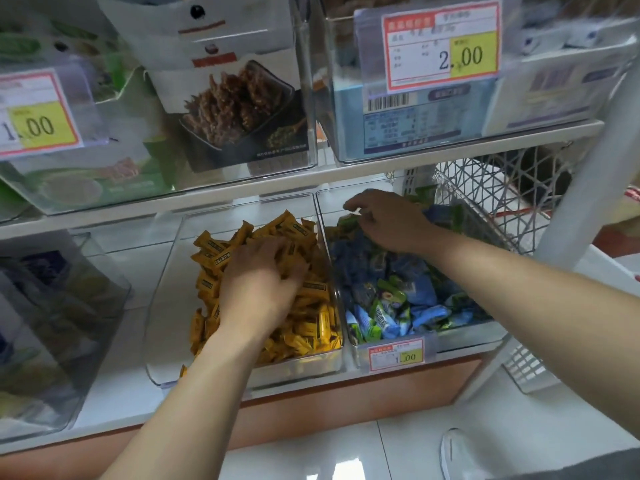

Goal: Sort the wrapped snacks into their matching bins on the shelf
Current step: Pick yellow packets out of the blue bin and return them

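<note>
In the yellow-snack bin (166, 306), the left hand (258, 289) lies palm-down on the yellow snacks (311, 323); its palm side is hidden, so whether it grips any cannot be told

In the bin just right of it, the right hand (388, 220) curls over the blue and green snacks (408, 299) at the far end, and what it pinches, if anything, is covered

The small print on the price tag (396, 355) right of the yellow-snack bin is too blurred to read

Left of it, a clear bin (52, 323) is cut by the picture's edge and its packets are smeared

Far right of it, a post (581, 188) hides part of a wire basket (491, 188)

Below it, a white shoe (460, 452) is cut off by the bottom edge
</note>
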A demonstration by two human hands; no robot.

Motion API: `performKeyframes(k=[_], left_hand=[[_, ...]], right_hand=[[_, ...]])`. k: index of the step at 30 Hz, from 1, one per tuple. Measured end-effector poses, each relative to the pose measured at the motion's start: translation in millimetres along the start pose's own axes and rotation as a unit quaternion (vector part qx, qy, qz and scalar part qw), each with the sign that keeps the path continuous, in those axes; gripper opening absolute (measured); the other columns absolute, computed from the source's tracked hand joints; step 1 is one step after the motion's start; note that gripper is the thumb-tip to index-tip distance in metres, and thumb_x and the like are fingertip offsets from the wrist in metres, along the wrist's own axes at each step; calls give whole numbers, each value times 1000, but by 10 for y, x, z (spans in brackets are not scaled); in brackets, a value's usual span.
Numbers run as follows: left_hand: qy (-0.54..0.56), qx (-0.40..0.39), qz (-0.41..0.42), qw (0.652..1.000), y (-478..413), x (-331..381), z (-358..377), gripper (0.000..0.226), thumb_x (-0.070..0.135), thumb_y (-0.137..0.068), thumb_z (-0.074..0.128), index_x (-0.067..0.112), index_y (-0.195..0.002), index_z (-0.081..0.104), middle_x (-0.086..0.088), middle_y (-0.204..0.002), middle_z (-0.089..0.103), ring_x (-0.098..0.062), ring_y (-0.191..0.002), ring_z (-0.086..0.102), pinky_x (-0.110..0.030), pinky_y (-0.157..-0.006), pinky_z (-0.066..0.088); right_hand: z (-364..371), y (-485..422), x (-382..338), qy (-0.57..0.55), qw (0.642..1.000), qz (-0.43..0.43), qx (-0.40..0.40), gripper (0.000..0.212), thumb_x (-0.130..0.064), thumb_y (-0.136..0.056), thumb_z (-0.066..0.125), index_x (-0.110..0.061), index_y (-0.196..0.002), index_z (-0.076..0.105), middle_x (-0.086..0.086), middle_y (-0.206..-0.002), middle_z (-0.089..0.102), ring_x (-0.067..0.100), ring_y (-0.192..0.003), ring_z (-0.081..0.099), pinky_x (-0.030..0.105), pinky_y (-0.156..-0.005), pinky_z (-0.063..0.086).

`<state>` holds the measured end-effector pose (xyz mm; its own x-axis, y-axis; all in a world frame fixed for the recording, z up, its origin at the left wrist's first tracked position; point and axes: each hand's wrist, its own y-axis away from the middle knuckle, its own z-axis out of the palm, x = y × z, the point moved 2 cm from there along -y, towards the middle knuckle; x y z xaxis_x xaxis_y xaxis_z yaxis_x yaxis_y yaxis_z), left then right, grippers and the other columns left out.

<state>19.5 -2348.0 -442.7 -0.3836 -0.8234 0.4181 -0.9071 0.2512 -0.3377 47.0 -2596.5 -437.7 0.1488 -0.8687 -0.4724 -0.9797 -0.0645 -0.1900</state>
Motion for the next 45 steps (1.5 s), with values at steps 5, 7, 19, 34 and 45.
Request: performKeyframes(k=[5,7,19,34,45], left_hand=[[75,-77,33,994,117,268,126,55,77,-77,46,50,-124,40,17,-112,58,-8,-95,58,-26,-74,48],[75,-101,45,991,147,327,190,55,77,-75,47,50,-122,38,22,-110,57,-7,-97,58,-27,-77,50],[119,-105,59,986,102,309,234,51,69,-73,57,52,-116,37,32,-91,47,2,-90,53,-10,-69,42],[133,-124,61,981,121,293,183,56,70,-76,59,45,-122,39,28,-98,49,-3,-97,57,-17,-76,46],[150,-138,56,977,119,269,166,63,75,-71,55,48,-124,37,31,-96,52,1,-96,56,-9,-73,40]], right_hand=[[247,-334,72,111,988,-21,-105,41,-32,-100,49,-20,-139,54,6,-142,53,27,-130,49,42,-107,40],[288,-351,61,173,978,-31,-114,44,-44,-101,44,-21,-136,57,6,-136,55,29,-125,50,45,-101,43],[296,-512,95,142,987,-9,-69,31,-28,-98,54,-15,-124,65,9,-125,64,26,-112,58,36,-92,46],[376,-504,90,177,945,71,-267,33,-29,-95,54,-16,-124,57,9,-127,60,25,-107,58,43,-96,48],[451,-564,175,132,943,90,-292,46,-28,-100,50,-14,-144,48,10,-151,44,27,-132,45,33,-101,35]])
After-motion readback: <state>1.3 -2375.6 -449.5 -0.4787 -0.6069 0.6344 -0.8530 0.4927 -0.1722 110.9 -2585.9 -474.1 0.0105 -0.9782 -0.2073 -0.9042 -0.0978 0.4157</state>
